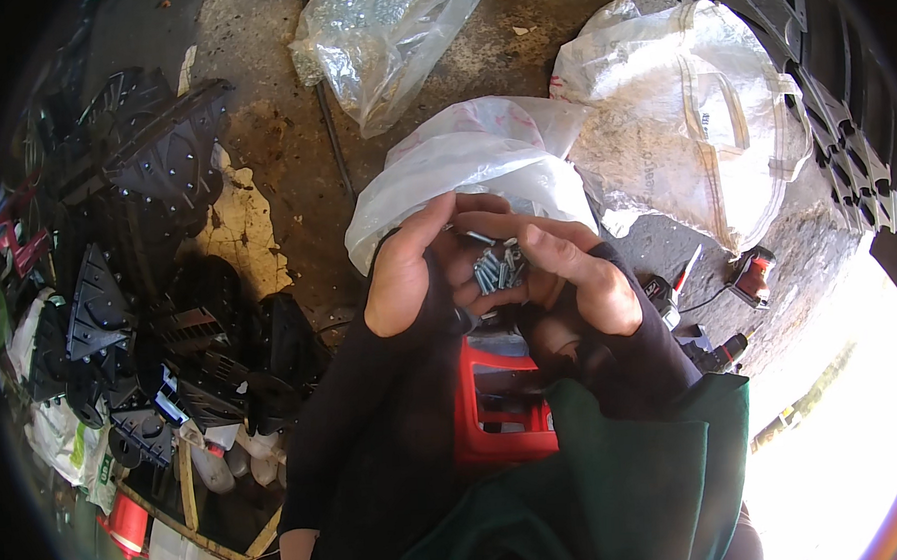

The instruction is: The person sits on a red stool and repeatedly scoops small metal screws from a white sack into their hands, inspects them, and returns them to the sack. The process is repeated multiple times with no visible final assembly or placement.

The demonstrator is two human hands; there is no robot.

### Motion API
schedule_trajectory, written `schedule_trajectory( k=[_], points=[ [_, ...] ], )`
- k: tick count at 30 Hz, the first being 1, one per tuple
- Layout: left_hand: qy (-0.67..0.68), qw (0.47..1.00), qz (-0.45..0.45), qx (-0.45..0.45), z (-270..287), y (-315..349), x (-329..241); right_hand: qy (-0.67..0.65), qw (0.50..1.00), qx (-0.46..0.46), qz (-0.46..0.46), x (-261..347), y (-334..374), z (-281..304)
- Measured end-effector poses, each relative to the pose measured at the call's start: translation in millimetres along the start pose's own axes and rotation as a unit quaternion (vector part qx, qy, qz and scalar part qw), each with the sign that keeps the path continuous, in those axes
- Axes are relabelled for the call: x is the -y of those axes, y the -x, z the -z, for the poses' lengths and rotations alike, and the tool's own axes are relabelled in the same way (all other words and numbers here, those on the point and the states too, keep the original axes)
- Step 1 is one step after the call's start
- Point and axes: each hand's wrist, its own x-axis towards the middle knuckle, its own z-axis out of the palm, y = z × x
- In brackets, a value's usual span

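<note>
My left hand (404,280) and my right hand (591,280) are cupped together in front of me, fingers curled inward and meeting. In the hollow between them lies a small pile of silvery screws (498,268). The right thumb rests over the near side of the pile. Just beyond my hands, a white translucent plastic bag (463,162) stands with its mouth open; its contents are mostly hidden by my fingers. Below my hands is a red plastic stool or crate (471,409), partly covered by my arms and a dark green cloth (627,472).
A clear plastic bag (384,58) of small shiny pieces lies at the far side. A large white woven sack (652,121) is at the far right. Power tools (717,351) lie on the floor at right. Black plastic parts (168,162) are heaped at left, near a red container (127,524).
</note>
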Motion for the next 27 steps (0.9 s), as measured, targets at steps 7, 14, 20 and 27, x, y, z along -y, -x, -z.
schedule_trajectory(
  k=[7, 14, 20, 27],
  points=[
    [-0.039, 0.996, -0.009, -0.076, -5, -8, 7, 0.077, 0.996, 0.014, -0.03, 6, 7, -3],
    [0.017, 0.999, -0.021, -0.031, -3, -3, 7, 0.011, 1.0, -0.007, 0.015, 8, 10, -6],
    [-0.261, 0.946, -0.114, -0.157, -4, 9, 9, -0.026, 0.997, -0.066, 0.021, 7, 10, -8],
    [-0.29, 0.94, -0.104, -0.148, -9, 11, 5, -0.03, 0.998, -0.056, 0.022, 12, 10, -8]
  ],
)
